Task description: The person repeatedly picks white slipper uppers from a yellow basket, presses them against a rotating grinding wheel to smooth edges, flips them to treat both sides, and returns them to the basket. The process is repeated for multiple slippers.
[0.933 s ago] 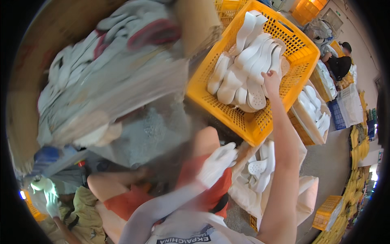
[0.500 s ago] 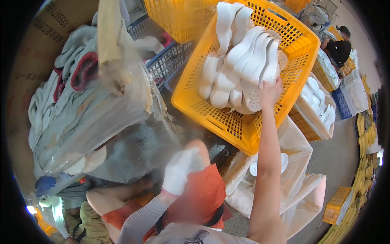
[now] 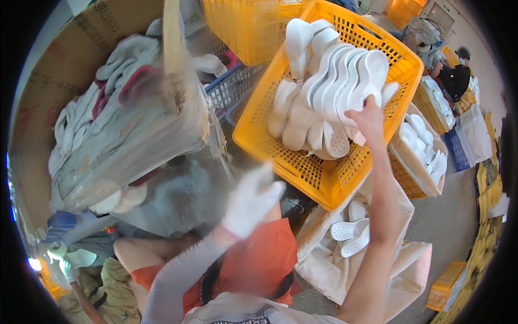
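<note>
Your right hand [image 3: 368, 121] is reaching in bare at about 2 o'clock, and it is pinching the near end of the white insoles [image 3: 345, 81] between thumb and fingers; where the grip is ending underneath, I cannot tell. Those insoles are standing in a leaning row inside the yellow crate [image 3: 302, 183] at 1 o'clock. Your gloved left hand [image 3: 251, 200] is hovering just below centre, blurring, thumb spread from the fingers, apparently holding nothing. More insoles are lying in the cloth liner [image 3: 310, 270] at 4 to 5 o'clock. The box [image 3: 40, 86] of gloves [image 3: 129, 59] is sitting at 10 o'clock.

Watch points: you are gripping at one end only, so the row could be fanning or shedding its outer pieces if the pinch is loosening. The left hand is not supporting the far end, so sagging is likely. Neighbours are leaning close; a sideways drag could be toppling them.
</note>
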Available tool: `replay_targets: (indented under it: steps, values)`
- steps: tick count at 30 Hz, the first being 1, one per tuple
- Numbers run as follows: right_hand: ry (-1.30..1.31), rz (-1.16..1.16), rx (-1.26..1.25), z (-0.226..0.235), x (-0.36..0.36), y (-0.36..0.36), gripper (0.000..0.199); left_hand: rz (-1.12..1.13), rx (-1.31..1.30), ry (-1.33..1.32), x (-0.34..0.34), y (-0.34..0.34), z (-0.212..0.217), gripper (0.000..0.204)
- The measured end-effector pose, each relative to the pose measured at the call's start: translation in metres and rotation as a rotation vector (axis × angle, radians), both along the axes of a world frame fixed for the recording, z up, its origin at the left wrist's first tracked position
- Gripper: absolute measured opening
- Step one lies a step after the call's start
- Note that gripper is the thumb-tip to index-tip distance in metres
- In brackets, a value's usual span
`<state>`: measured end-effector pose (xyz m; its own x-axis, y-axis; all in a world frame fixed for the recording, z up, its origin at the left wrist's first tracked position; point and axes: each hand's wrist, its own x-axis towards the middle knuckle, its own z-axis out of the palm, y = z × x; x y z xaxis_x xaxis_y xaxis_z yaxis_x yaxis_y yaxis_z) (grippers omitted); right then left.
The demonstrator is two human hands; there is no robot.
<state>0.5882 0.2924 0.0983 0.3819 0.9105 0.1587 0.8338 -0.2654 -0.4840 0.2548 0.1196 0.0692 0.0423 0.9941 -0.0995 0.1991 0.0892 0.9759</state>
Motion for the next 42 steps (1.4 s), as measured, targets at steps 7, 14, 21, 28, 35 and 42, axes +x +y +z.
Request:
replay_targets:
  steps: [7, 14, 21, 28, 35, 42]
  values:
    - [0.257, 0.391, -0.072, 0.092, -0.05, -0.111, 0.06, -0.1, 0.937, 0.739, 0.089, 0.061, 0.063, 0.099]
    - [-0.558, 0.055, 0.321, 0.078, -0.004, -0.053, 0.073, -0.09, 0.587, 0.598, 0.044, 0.058, 0.051, 0.092]
    - [0.088, 0.378, -0.324, 0.019, -0.061, -0.041, 0.051, -0.073, 0.265, 0.481, 0.037, 0.068, 0.036, 0.081]
    - [0.322, 0.396, 0.129, 0.001, -0.098, -0.092, 0.064, 0.116, 0.058, 0.019, 0.039, 0.101, -0.004, 0.088]
    - [0.437, 0.489, 0.023, -0.126, -0.08, -0.099, 0.065, -0.258, 0.55, 0.763, 0.02, 0.064, -0.034, 0.081]
    - [1.031, 0.229, 0.135, 0.048, -0.026, -0.045, 0.039, -0.285, 0.155, 0.865, 0.012, 0.063, -0.015, 0.068]
